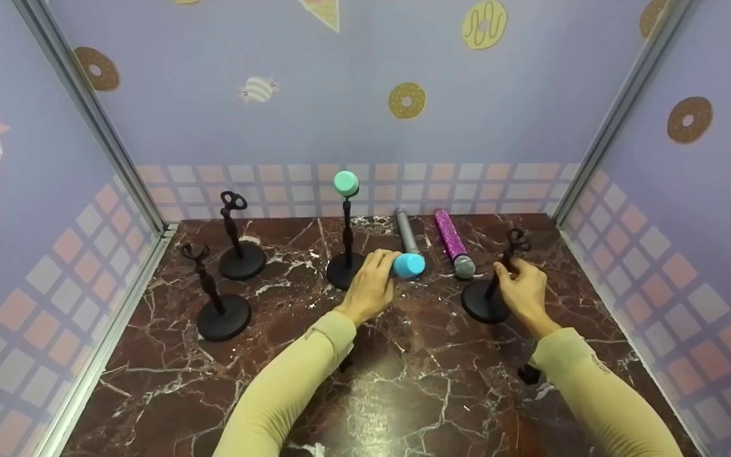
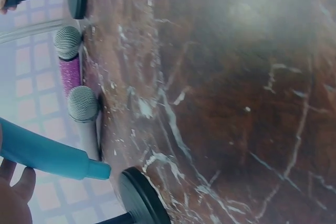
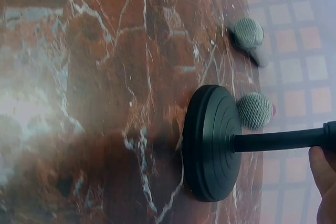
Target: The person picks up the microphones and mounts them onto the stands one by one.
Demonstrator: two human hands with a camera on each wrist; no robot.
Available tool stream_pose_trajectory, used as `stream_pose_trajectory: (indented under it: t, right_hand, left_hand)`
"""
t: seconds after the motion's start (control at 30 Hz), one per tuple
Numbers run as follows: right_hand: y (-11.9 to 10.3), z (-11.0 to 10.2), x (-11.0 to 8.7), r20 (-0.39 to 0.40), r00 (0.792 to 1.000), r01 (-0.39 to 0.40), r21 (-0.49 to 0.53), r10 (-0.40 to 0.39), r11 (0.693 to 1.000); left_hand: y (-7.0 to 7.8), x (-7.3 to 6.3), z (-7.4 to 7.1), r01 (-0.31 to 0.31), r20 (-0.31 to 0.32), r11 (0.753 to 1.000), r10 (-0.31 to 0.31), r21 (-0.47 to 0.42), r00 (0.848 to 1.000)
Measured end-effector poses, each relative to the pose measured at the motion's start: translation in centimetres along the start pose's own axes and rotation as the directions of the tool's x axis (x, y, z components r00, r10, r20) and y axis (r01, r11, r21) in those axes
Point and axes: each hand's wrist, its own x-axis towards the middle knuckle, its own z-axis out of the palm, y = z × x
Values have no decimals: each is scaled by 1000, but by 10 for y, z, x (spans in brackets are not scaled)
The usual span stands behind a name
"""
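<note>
Blue microphone (image 1: 409, 266) first, in the head view: your left hand (image 1: 372, 284) is curled round it, holding it above the table (image 1: 403, 393) between the middle stand (image 1: 341, 273) and the right-hand stand (image 1: 483, 304). Your right hand (image 1: 525, 289) pinches the right-hand stand's stem just under its ringed top; with a grip that high, a sideways pull could tip or drag the base. Your left hand also sits near the middle stand, which carries the mint-green microphone (image 1: 346, 183) and is probably top-heavy for it, so a careless sweep of your wrist might topple it. The two bare stands, the rear one (image 1: 243, 261) and the front one (image 1: 224, 318), are well apart on the left, at less risk. From the left wrist, the blue microphone's narrow tail slants down toward the table, in no stand; loosen your fingers too soon and it could fall against the grey microphone (image 2: 83, 104). Much of that grip is out of frame, so you cannot tell its firmness there. From the right wrist, your thumb is on the stem, and the purple microphone (image 3: 255, 110) has its mesh head just beside the base; whether they touch, you cannot tell. Shoving the base that way could set the purple microphone rolling, perhaps into the grey one.
</note>
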Motion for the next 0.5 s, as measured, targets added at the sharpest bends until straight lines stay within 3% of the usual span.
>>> stream_pose_trajectory:
  t: [0.23, 0.4, 0.5]
  right_hand:
    - [-9, 7, -7, 16, 1000, -15, 53, 15, 998]
    - [-18, 10, -13, 78, 994, -82, 140, 71, 987]
    - [-22, 13, -17, 106, 993, -76, 169, 59, 983]
  left_hand:
    - [8, 7, -7, 27, 9, 995, -26, -94, 1000]
    - [12, 13, -13, 73, -28, 983, -79, -169, 996]
    - [13, 17, -17, 96, -48, 973, -109, -209, 993]
